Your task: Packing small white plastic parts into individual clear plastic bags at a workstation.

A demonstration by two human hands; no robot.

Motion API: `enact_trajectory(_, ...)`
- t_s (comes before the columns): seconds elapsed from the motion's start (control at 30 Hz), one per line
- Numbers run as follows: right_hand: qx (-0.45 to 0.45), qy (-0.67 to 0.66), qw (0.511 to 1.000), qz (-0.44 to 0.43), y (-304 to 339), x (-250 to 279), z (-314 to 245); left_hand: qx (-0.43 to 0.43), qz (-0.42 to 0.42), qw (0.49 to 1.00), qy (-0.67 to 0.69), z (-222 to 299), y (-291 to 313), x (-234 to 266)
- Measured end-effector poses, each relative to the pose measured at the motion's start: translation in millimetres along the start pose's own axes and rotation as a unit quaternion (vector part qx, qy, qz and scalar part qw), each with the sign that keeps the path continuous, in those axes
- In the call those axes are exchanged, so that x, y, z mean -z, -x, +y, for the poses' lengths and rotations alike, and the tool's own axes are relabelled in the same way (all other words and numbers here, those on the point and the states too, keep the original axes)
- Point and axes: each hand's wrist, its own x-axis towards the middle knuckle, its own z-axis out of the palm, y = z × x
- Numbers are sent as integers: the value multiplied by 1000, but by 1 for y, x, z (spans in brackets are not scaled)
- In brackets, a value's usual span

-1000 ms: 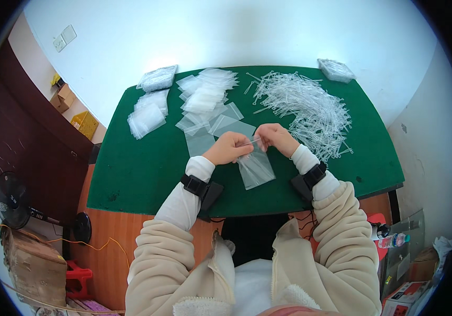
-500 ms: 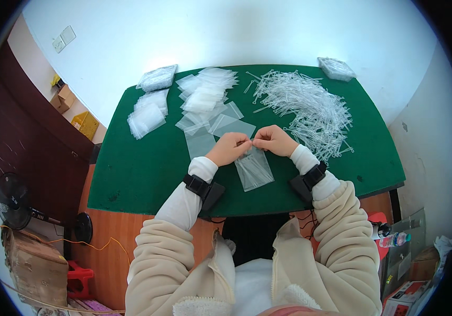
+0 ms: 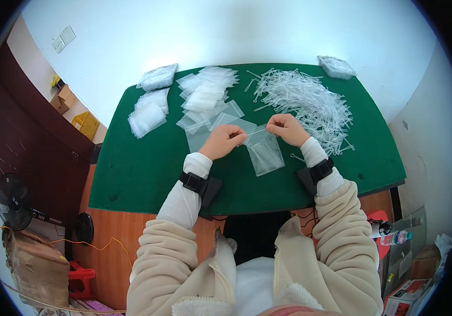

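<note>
A clear zip bag (image 3: 266,156) with thin clear sticks inside hangs between my hands over the green table (image 3: 131,179). My left hand (image 3: 223,141) pinches its upper left corner. The upper right corner is pinched by my right hand (image 3: 289,129), so the bag's top edge is stretched between them. Just past my left hand lie flat clear bags (image 3: 198,141) and a heap of loose empty ones (image 3: 205,97). To the right of my right hand spreads a big pile of clear plastic sticks with looped ends (image 3: 310,105). One loose stick (image 3: 297,157) lies below my right wrist.
Filled bags (image 3: 149,115) lie at the left, near a clear packed bundle (image 3: 157,77). Another bundle (image 3: 337,68) sits at the far right corner. A white wall (image 3: 247,31) stands behind the table. Beyond its left side are a fan (image 3: 13,201) and a cardboard box (image 3: 36,263).
My hands have moved apart along the bag's top edge, the right one up and rightward. The bag has shifted up and right. A loose stick now shows by my right wrist.
</note>
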Motion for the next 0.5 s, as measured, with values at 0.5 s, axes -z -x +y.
enact_trajectory(0.5,8,10,996,-87,2,-23,-2,-30,59,996,66,-11,-3,-24)
